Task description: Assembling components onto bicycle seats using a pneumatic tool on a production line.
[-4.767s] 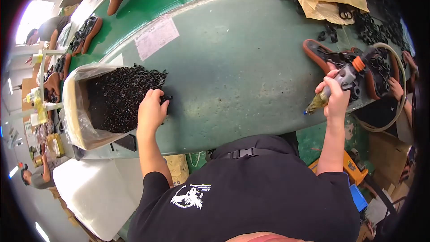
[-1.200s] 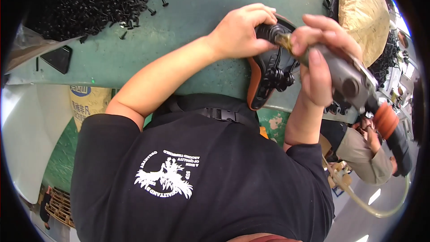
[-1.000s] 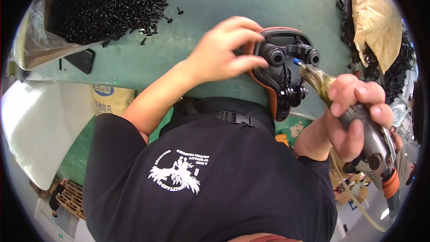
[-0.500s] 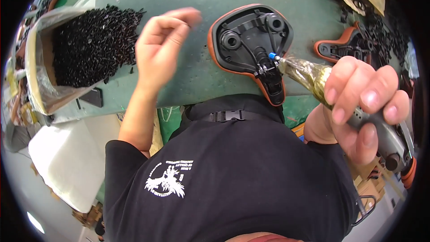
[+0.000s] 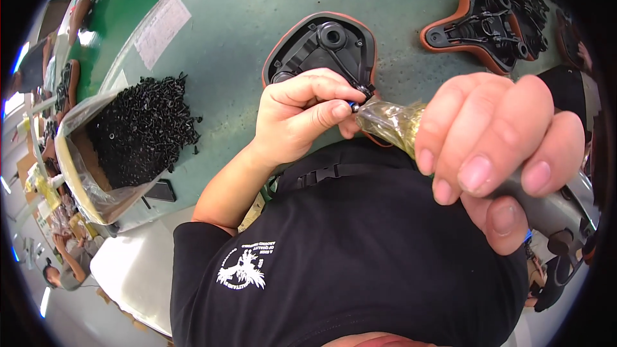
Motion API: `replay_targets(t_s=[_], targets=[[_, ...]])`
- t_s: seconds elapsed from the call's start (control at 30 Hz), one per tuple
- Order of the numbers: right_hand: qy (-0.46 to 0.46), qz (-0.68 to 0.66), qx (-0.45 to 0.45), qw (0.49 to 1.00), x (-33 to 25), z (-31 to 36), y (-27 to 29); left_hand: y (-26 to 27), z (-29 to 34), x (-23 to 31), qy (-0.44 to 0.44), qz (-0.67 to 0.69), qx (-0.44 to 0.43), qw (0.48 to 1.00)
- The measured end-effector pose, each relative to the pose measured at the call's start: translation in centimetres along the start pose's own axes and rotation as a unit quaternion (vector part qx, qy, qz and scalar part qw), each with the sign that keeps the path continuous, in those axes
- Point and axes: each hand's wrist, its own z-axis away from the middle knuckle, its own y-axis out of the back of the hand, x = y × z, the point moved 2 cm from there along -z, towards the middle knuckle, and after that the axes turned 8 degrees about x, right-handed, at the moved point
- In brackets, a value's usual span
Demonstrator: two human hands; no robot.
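Observation:
An upside-down bicycle saddle (image 5: 332, 36), black underneath with an orange-brown rim, lies on the green table in front of me. My left hand (image 5: 299, 115) covers its near part, thumb and fingers pinched at the blue-collared tip of a power screwdriver (image 5: 392, 126). Any small part between those fingers is hidden. My right hand (image 5: 495, 141) is wrapped round the driver's grey body, whose front end is covered in clear, yellowish film. The driver points left toward the saddle, its tip at the saddle's near right side.
At left, a plastic-lined box (image 5: 83, 160) lies tipped, black screws (image 5: 144, 132) spilling onto the table. A small black block (image 5: 160, 191) sits beside it. More upturned saddles (image 5: 472, 26) and a black parts heap stand at far right. A paper sheet (image 5: 162, 31) lies at far left.
My left hand has moved right from above the table to the driver's tip and closed there. My right hand and the driver have come left. The whole view has shifted and turned.

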Motion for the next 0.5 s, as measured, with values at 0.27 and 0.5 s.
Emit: replay_targets(t_s=[0.27,0.5], targets=[[0.029,0.122,0.062,0.99,-0.1,-0.5,-0.3,4.1,-7.7,5.2,-0.271,-0.651,-0.07,0.706],[-0.037,0.199,0.148,0.968,2.1,-1.7,-1.9,6.9,-11.2,1.3,-0.164,-0.494,-0.207,0.828]])
